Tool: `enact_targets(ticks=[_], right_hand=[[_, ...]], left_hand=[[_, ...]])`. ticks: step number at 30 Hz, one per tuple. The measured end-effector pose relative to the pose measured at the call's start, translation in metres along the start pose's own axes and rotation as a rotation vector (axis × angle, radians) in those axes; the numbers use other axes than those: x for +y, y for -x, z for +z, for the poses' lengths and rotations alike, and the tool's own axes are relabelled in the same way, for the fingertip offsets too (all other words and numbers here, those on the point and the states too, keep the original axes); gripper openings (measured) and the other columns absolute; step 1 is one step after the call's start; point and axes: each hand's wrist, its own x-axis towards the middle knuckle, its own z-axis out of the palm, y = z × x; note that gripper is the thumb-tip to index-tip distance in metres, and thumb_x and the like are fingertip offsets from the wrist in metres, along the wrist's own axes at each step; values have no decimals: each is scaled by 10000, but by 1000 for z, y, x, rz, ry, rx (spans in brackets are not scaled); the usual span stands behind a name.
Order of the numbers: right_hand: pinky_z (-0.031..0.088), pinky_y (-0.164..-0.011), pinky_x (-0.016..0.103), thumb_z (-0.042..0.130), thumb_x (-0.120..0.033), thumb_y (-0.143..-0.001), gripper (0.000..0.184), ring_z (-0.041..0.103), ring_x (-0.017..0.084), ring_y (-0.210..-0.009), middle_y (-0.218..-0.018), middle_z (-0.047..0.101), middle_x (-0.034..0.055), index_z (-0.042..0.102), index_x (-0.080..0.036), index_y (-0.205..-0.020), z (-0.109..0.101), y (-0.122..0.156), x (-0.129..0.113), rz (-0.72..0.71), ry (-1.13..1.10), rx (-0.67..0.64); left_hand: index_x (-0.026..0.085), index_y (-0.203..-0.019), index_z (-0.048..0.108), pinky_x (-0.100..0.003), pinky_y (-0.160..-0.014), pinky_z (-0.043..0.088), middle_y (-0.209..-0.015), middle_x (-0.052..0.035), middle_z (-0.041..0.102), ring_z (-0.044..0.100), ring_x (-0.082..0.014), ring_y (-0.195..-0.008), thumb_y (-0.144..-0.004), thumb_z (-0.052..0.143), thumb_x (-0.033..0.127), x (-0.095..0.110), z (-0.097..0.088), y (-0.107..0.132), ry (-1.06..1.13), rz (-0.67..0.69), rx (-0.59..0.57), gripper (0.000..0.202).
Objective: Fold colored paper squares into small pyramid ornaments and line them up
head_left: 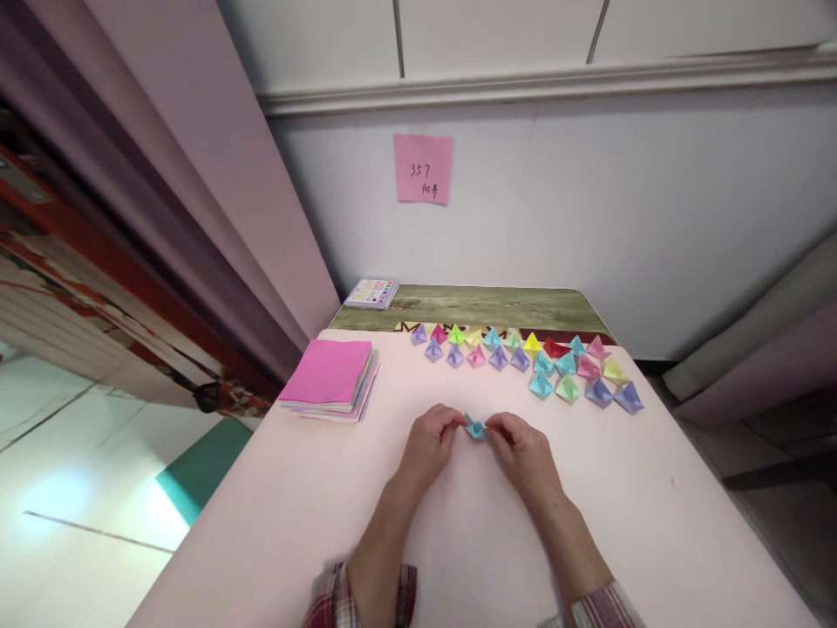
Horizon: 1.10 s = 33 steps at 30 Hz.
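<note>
A small blue folded-paper boat (476, 430) is held between my two hands over the middle of the table. My left hand (432, 439) pinches its left tip between thumb and fingers. On the other side, my right hand (523, 447) grips the right tip the same way. The fingertips cover both ends of the boat, while its raised centre shows between them. Beyond my hands stand rows of finished paper boats in many colours, among them a blue one (540, 385) and a light green one (568, 388).
On the left of the pale table (261, 541) lies a stack of coloured square paper (327, 373), pink on top. A small printed packet (371, 294) rests at the far left corner. A pink note (423, 169) with handwriting is stuck to the wall behind.
</note>
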Motion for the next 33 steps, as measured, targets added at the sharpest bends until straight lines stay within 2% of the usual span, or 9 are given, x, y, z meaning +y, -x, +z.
enact_targets(ticks=[4, 6, 8, 14, 19, 29, 33], right_hand=[[476, -688, 261, 518, -234, -894, 133, 649, 162, -767, -876, 693, 6, 646, -244, -926, 3, 0, 4, -61, -17, 2], [486, -702, 264, 510, -229, -900, 145, 656, 165, -786, -893, 696, 12, 650, -245, -929, 4, 0, 6, -78, -17, -8], [494, -713, 271, 501, -233, -908, 159, 662, 171, -806, -908, 699, 20, 657, -246, -937, 3, 0, 6, -84, -8, -24], [496, -707, 266, 502, -243, -916, 188, 663, 164, -801, -913, 698, 14, 682, -268, -962, -4, 0, 6, -116, 42, -88], [456, -642, 230, 498, -197, -898, 200, 646, 138, -765, -900, 677, 1, 682, -269, -928, -12, 0, 1, -157, 112, -98], [415, -592, 221, 489, -134, -823, 189, 589, 119, -648, -830, 656, 0, 643, -232, -872, -11, 1, -1, -177, 137, -80], [416, -603, 223, 486, -119, -812, 204, 603, 129, -691, -817, 656, -5, 642, -236, -873, -11, 1, -1, -174, 150, -74]], left_hand=[[253, -1092, 666, -327, -860, 474, -1026, -63, 606, 576, -178, -960, -839, 450, 68, 3, 1, 1, -89, 73, -26, 380], [265, -1111, 666, -372, -935, 447, -1172, -75, 571, 545, -204, -1057, -799, 490, 59, 5, 2, 2, -167, 97, -45, 414], [261, -1065, 683, -405, -969, 421, -1232, -75, 556, 527, -224, -1094, -773, 522, 62, 6, 3, 3, -236, 101, -67, 388], [228, -921, 673, -382, -915, 412, -978, -55, 649, 564, -214, -977, -794, 542, 95, 7, 3, 1, -289, 78, -71, 226], [203, -786, 623, -349, -843, 408, -818, -36, 634, 567, -190, -831, -817, 603, 192, 10, 6, 1, -307, 43, -59, 39], [188, -703, 603, -358, -765, 380, -738, -54, 624, 548, -188, -726, -862, 571, 244, 13, 14, 5, -524, 63, 11, 171], [189, -712, 624, -364, -760, 368, -749, -59, 633, 563, -199, -754, -844, 593, 229, 15, 16, 6, -544, 61, 16, 141]])
